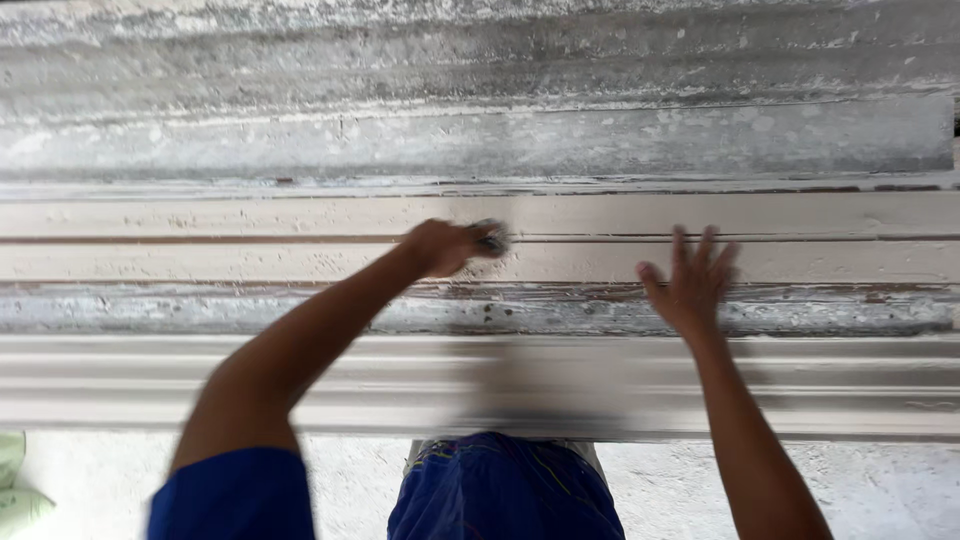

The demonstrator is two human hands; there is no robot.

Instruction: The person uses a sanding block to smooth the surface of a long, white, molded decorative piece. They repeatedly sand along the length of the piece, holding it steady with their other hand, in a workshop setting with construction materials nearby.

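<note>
Overhead, a small grey tool [490, 238], too blurred to identify, was gripped in the closed left hand [445, 246] against the pale moulding [250, 262]. Well apart, the right hand [690, 285] was spread open, empty, by the lower ledge [150, 385].

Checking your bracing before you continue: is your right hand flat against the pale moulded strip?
Cannot tell. In the head view the right hand, fingers spread, overlaps the pale strip, but motion blur hides any contact or gap.

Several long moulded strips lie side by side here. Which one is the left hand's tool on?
The pale upper strip, just below the thin dark groove. The left hand presses a small, blurred tool there; the right hand spreads open across its lower edge.
</note>
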